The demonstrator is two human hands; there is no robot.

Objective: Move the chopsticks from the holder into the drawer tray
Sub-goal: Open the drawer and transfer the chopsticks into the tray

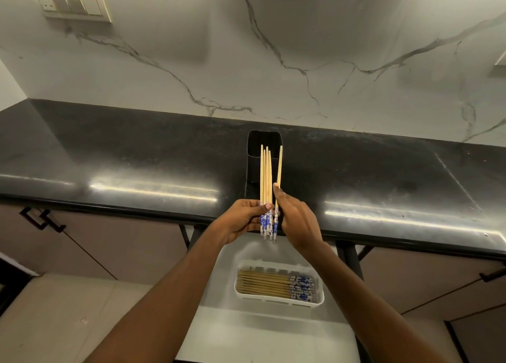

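A black rectangular holder [264,140] stands on the dark countertop, and I see nothing in its open top. My left hand [241,220] grips a bundle of several wooden chopsticks [265,176] by their blue-and-white patterned ends, tips pointing away from me. My right hand [294,220] pinches a single chopstick [279,165] just right of the bundle. Below the hands, a white tray [319,299] sits in the open drawer and holds several more chopsticks [262,284] lying side by side, patterned ends to the right.
The black countertop [137,157] runs across the view under a white marbled wall. A switch panel [72,5] is at the upper left. The white drawer [260,335] sticks out toward me between cabinet fronts with dark handles [43,220].
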